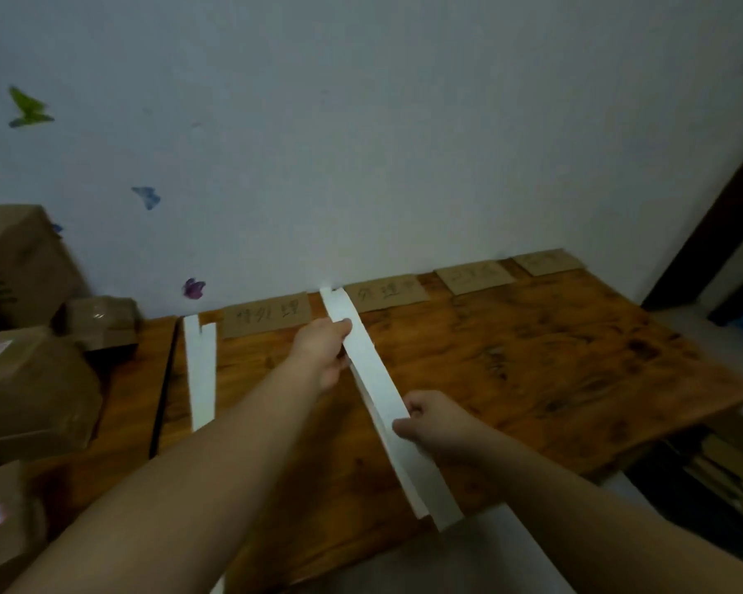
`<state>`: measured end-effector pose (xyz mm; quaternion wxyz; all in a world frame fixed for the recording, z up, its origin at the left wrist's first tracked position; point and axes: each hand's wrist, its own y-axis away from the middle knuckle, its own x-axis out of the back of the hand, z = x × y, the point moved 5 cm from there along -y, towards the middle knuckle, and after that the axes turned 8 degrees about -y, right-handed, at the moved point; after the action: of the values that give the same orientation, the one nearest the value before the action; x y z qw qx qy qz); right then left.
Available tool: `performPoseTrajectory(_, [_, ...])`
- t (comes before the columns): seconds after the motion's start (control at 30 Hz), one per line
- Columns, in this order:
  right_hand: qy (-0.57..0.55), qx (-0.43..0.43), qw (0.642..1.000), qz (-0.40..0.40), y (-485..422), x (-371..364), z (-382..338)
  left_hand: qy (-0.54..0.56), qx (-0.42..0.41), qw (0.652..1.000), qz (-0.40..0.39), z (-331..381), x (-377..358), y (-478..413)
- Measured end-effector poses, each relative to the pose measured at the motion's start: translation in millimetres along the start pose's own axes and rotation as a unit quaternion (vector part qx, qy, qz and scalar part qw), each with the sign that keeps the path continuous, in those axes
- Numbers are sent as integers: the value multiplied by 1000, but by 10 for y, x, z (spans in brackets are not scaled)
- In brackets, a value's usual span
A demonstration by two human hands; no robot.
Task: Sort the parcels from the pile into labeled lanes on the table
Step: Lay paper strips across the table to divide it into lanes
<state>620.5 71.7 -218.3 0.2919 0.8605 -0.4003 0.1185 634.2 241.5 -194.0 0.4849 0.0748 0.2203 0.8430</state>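
A long white paper strip (374,375) runs from the wall toward the front edge of the wooden table (532,370). My left hand (324,351) pinches the strip near its far end. My right hand (432,418) grips it lower down, near the middle. A second pair of white strips (200,370) lies flat at the table's left side. Several cardboard labels with handwriting lie along the wall: one (267,319) between the strips, another (385,292) right of the held strip, two more (475,276) (547,261) farther right. Brown parcels (31,379) are piled at the left.
The parcel pile covers a lower wooden surface (125,405) left of the table; some boxes carry stickers. Butterfly decals dot the white wall (361,143). Flattened cardboard (721,469) lies on the floor at the right, near a dark door frame (713,225).
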Motion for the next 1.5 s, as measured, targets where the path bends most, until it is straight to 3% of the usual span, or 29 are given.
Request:
performPoseTrajectory(0.17, [-30,29,997,65,-112,992,336,-28,-8,998,-52,52,-1188,-113])
performPoseTrajectory(0.33, [14,-10,998,69,-262,1627,854,-37,-20,998,-48,271,-1847,-460])
performPoseTrajectory(0.87, [24,-84,994,61,-1512,2447,1240,-123,-39,991,-29,419,-2711,-2192])
performPoseTrajectory(1.13, [13,-100,995,7,-1984,2540,1770,-264,-28,963,37,-152,-2942,-2774])
performPoseTrajectory(1.2, [-7,-95,995,-19,-2040,2525,1958,-352,-68,933,41,-325,-2985,-2779])
performPoseTrajectory(1.23, [-9,-87,996,-32,-2052,2511,2043,-431,-99,896,36,-405,-3014,-2754])
performPoseTrajectory(1.3, [39,-69,996,-50,-2044,2489,2166,-615,-142,775,-15,-644,-3072,-2727])
performPoseTrajectory(1.37, [115,-32,991,-63,-2018,2472,2233,-724,-120,672,-98,-927,-3075,-2746])
performPoseTrajectory(1.43, [231,15,969,-91,-1979,2426,2293,-758,-68,634,-135,-1118,-3041,-2763])
performPoseTrajectory(1.5, [332,50,935,-114,-1945,2383,2360,-760,-66,634,-126,-1176,-3044,-2789])
